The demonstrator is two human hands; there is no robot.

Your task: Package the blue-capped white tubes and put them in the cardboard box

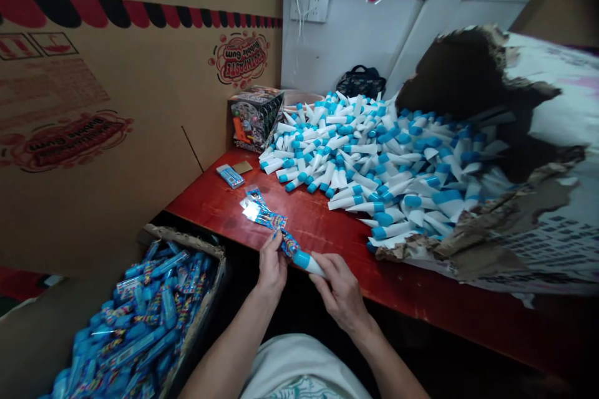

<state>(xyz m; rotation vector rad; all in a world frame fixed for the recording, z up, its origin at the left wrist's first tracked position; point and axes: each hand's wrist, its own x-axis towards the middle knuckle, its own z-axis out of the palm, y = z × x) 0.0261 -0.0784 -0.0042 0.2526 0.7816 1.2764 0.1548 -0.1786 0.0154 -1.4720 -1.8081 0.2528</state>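
Capped tube (314,266), held above the table's near edge; bearings are read from the tube, with 12 o'clock away from the wearer.

1. Printed carton (154,87): its tall wall is seen toward 10 to 11 o'clock, bounding the table on that side.
2. Table (311,215): bare red surface is left at 12 o'clock; the near edge is passed beneath the hands, and the wearer's shirt (299,361) is found at 6 o'clock.
3. Torn carton (538,224): placed at 2 to 3 o'clock, its ragged mouth turned toward the pile.
4. Pile of tubes (346,131): heaped around 1 o'clock, well apart from the hands.
5. Open box (213,246): set at 8 o'clock, filled with wrapped tubes (154,324).
6. Right hand (344,290): placed at 4 o'clock, nearer the tube; the white end is pinched between thumb and fingers.
7. Left hand (272,262): placed at 9 o'clock, narrowed on a wrapper (290,244).
8. Flat wrappers (262,215): laid between 10 and 11 o'clock.
9. Tube axis: directed from 4 to 10 o'clock, blue cap foremost, in line with the wrapper; whether the cap is inside it cannot be told.
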